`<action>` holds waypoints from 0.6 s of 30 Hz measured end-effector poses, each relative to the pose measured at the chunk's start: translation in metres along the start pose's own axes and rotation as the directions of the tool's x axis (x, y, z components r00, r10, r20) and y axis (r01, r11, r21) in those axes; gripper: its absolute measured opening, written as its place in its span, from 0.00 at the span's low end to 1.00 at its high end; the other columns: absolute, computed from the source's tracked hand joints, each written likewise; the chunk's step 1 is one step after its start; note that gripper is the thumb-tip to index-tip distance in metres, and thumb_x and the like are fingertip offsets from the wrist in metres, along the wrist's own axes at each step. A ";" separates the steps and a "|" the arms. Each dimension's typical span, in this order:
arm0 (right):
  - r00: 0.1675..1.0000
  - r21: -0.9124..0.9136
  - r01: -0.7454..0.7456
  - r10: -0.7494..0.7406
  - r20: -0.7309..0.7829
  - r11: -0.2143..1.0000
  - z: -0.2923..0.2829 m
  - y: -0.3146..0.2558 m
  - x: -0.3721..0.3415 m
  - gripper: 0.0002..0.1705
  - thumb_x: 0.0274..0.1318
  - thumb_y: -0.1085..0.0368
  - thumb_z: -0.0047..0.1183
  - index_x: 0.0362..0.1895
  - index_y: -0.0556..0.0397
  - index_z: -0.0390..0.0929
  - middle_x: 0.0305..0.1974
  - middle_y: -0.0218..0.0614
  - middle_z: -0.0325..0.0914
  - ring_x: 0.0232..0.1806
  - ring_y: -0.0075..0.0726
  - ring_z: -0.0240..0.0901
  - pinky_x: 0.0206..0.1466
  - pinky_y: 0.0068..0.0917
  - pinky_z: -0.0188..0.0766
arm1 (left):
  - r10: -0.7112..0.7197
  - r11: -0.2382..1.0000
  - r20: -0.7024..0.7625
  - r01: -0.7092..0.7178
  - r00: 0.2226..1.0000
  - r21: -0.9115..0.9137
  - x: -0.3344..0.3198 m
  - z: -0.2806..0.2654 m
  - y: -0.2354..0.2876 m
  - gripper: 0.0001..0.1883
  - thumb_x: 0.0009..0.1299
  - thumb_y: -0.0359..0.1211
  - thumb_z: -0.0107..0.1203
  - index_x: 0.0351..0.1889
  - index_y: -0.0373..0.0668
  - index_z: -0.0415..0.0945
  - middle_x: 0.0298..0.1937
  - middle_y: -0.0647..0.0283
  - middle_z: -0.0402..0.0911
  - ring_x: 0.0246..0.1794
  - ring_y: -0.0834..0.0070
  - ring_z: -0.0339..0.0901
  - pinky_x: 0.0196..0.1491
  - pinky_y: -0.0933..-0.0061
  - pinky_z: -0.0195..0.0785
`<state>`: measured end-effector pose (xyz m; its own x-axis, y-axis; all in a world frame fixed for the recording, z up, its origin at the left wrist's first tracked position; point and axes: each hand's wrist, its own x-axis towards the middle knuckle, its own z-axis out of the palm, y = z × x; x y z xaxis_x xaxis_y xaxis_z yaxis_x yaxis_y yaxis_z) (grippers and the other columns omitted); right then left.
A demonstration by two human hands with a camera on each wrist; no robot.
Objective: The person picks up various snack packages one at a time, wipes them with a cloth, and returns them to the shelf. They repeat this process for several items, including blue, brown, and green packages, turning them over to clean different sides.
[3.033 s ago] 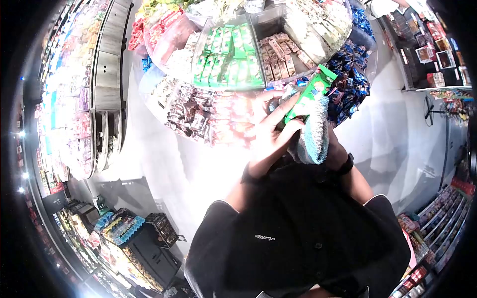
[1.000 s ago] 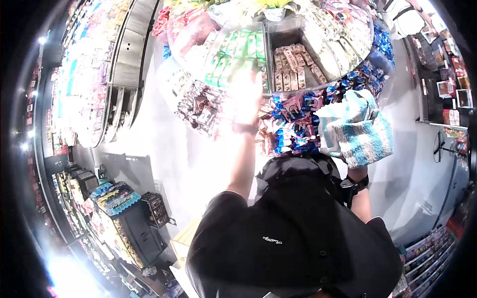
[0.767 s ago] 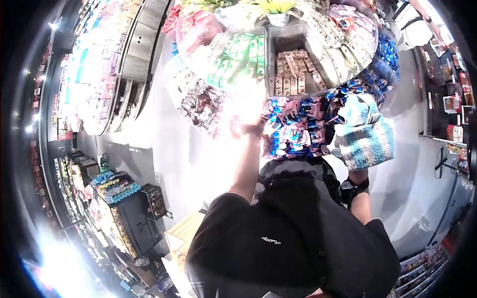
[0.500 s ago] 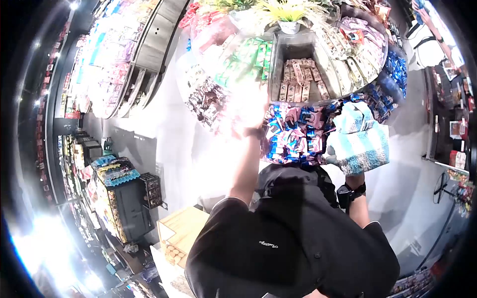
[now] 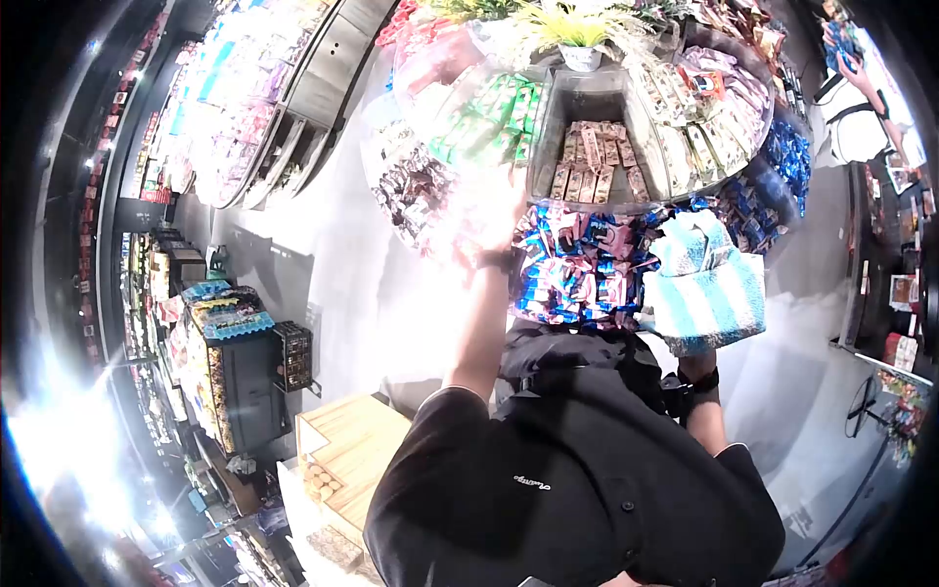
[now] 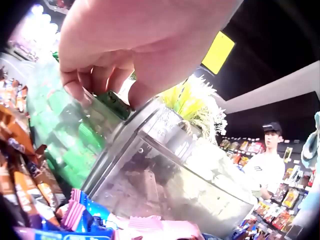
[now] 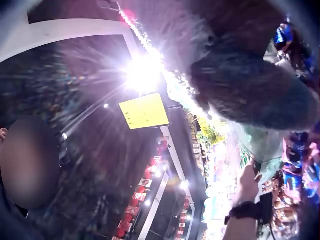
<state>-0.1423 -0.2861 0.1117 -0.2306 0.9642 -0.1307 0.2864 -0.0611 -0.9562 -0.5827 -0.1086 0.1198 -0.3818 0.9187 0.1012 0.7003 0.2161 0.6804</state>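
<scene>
Head view: green packets [image 5: 523, 108] in round display [image 5: 583, 104], pale floor [image 5: 337, 284], shelving [image 5: 326, 61].

Head view: broad stripes of light blue and white are seen on the towel [image 5: 706, 293] at three o'clock. Bright green is noted on the packets [image 5: 504, 115] toward twelve, partly washed white by glare; brownish pink on the bars [image 5: 599, 161] between one and two. Yellow-green leaves [image 5: 577, 27] are set above a white pot [image 5: 580, 59] at one. At five, a black shirt [image 5: 587, 470] is marked with white script. Left-wrist view: orange-brown wrappers [image 6: 30, 182] are recorded at eight; a plain yellow sign [image 6: 219, 52] between one and two.
</scene>
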 end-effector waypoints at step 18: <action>0.847 -0.312 0.523 -0.524 0.090 0.793 0.061 -0.129 0.049 0.23 0.61 0.61 0.49 0.59 0.53 0.68 0.55 0.39 0.72 0.59 0.41 0.66 0.61 0.38 0.64 | -0.178 0.411 0.177 0.236 0.968 -0.880 -0.157 -0.119 0.184 0.13 0.70 0.28 0.53 0.52 0.37 0.69 0.44 0.63 0.76 0.45 0.79 0.72 0.47 0.77 0.66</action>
<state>-0.2474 -0.2462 0.2130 -0.4292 0.8255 0.3664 0.3968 0.5368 -0.7446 -0.4658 -0.2528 0.3155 -0.3876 0.9094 -0.1511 -0.3334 0.0145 0.9427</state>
